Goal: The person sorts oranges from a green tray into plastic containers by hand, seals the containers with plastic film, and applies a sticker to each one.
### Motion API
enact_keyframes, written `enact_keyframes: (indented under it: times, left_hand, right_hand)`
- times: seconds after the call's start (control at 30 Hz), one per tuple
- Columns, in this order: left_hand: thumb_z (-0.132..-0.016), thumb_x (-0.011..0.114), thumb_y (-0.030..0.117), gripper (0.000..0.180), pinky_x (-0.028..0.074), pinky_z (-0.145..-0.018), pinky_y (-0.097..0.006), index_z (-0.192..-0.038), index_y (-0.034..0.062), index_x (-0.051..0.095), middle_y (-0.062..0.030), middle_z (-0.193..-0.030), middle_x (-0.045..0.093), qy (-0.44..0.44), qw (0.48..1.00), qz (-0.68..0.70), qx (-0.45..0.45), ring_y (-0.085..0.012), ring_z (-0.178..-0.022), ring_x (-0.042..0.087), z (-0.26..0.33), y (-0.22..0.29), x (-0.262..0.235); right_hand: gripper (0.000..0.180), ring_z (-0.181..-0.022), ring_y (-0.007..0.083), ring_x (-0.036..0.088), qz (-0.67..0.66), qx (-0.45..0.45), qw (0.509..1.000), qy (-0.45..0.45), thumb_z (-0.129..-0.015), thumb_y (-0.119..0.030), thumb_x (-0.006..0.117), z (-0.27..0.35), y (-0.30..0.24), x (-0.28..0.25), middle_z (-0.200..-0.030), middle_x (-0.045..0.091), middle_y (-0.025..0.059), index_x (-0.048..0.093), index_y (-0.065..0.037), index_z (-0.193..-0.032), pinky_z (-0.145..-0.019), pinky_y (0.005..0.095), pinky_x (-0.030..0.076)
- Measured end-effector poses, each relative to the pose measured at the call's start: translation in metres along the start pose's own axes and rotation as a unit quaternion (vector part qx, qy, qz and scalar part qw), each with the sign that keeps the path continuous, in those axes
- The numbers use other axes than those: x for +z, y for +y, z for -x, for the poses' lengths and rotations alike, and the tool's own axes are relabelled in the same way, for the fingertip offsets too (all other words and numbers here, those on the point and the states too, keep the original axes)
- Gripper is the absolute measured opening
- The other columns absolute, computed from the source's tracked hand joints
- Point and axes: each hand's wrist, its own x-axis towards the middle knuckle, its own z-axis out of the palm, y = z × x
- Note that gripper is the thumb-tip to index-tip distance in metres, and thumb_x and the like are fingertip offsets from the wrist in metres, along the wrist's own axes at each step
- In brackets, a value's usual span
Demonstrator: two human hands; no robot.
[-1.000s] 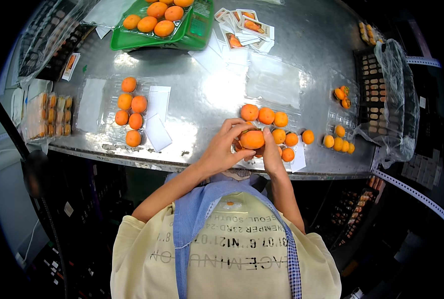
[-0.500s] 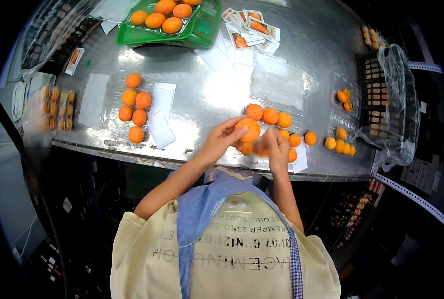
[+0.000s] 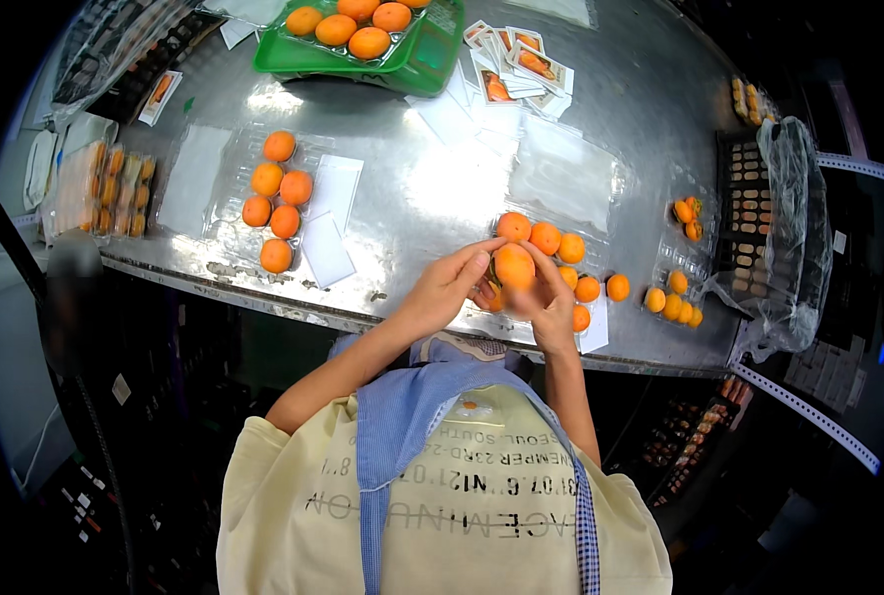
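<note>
A round orange fruit (image 3: 514,266) is held between my two hands above the table's near edge. My left hand (image 3: 444,288) closes on its left side with thumb and fingers, and my right hand (image 3: 557,309) curls round its right side. The right fingertips are partly blurred and hidden. More of these fruits (image 3: 545,238) lie in a clear plastic tray just beyond and beside my hands. One fruit (image 3: 617,288) sits apart to the right. Another fruit (image 3: 495,297) shows partly below my left fingers.
Clear trays with fruit (image 3: 284,221) lie left, beside white cards (image 3: 327,251). A green crate (image 3: 430,61) holding a fruit tray stands at the back, near a pile of printed cards (image 3: 531,67). Smaller orange fruits (image 3: 677,305) and a plastic-lined black crate (image 3: 744,188) are at the right.
My right hand has moved from below right of the fruit up against its side, its fingers now round it. The whole view has shifted slightly.
</note>
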Motion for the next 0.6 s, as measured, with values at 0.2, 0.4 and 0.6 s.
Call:
enact_keyframes:
  times: [0.2,0.4,0.6]
  left_hand:
    - [-0.07,0.069,0.03,0.06,0.044,-0.075,-0.034,-0.12,0.004,0.047,-0.0144,-0.105,0.047,0.067,0.926,-0.362,0.086,-0.0277,-0.093,0.052,0.009,0.019,-0.002]
    - [-0.068,0.069,0.026,0.055,0.044,-0.078,-0.038,-0.115,0.0066,0.05,-0.0147,-0.099,0.05,0.083,0.912,-0.4,0.045,-0.0331,-0.091,0.052,0.017,0.018,-0.016]
    - [-0.063,0.074,0.014,0.049,0.049,-0.072,-0.028,-0.108,0.0052,0.054,-0.0095,-0.102,0.053,0.228,0.937,-0.255,0.068,-0.0185,-0.088,0.056,0.041,0.017,-0.063]
  right_hand:
    - [0.055,-0.096,0.0225,0.055,0.303,-0.072,0.95,0.023,-0.064,-0.006,0.068,-0.003,-0.005,0.014,-0.109,0.054,0.0139,0.049,-0.002,-0.115,-0.078,0.0328,0.045]
    - [0.058,-0.092,0.0328,0.054,0.421,-0.152,0.894,-0.038,-0.059,-0.006,0.068,-0.011,0.0,0.036,-0.103,0.055,0.0174,0.049,-0.002,-0.113,-0.077,0.0362,0.045]
    - [0.056,-0.08,0.0195,0.054,0.367,-0.135,0.919,-0.048,-0.065,-0.007,0.071,-0.019,-0.005,0.047,-0.104,0.053,0.0102,0.048,-0.003,-0.116,-0.065,0.0273,0.045]
